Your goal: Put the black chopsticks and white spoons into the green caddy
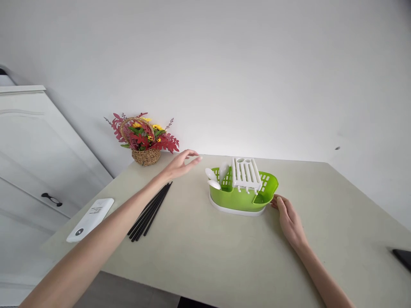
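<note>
A green plastic cutlery drainer (239, 197) with a white slotted insert (245, 173) stands on a white base in the middle of the beige table (224, 252). White spoons (213, 179) lean in its left compartment. My left hand (181, 164) hovers in the air left of the drainer, fingers stretched out, holding nothing. My right hand (289, 220) lies flat on the table, fingertips touching the drainer's right end. A bundle of several black chopsticks (149, 211) lies on the table under my left forearm.
A wicker basket of red and yellow artificial flowers (144, 139) stands at the back left against the wall. A white remote-like device (91, 219) lies near the table's left edge. A dark object (403, 258) shows at the right edge. A white cabinet (35, 154) stands to the left.
</note>
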Available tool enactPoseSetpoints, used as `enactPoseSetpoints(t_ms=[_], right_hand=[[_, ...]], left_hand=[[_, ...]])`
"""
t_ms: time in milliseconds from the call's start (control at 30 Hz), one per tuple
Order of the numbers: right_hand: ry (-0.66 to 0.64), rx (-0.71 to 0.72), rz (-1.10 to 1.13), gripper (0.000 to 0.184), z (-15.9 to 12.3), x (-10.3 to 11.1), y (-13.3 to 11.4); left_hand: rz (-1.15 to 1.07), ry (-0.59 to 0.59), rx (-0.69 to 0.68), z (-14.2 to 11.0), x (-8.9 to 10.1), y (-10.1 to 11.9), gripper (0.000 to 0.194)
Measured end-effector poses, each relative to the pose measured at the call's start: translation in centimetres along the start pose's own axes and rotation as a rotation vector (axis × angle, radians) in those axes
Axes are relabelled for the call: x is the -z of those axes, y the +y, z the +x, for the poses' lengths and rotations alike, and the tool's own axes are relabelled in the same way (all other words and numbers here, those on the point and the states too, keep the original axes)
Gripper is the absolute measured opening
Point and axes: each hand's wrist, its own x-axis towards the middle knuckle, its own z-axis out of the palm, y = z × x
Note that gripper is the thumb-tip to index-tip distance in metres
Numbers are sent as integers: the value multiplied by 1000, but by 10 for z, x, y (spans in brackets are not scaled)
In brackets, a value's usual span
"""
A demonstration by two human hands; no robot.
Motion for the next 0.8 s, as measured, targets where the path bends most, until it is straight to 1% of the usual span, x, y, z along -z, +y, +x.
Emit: enactPoseSetpoints(t_ms=[100,167,267,367,567,800], right_hand=[[0,5,13,51,-1,0,-1],[3,3,6,51,-1,0,-2],[10,-2,-5,52,0,0,0],[10,-2,-12,53,2,1,1],[4,5,-49,53,1,1,-2],[1,3,-54,53,0,1,-4]], left_hand=[[-11,-146,-190,1,-9,33,61],[29,-237,-263,1,-15,47,73],[92,-316,-311,2,-26,57,89],[149,-335,-346,5,-36,58,96],[192,-299,-381,15,-43,56,95],[227,-369,-349,21,-48,59,78]])
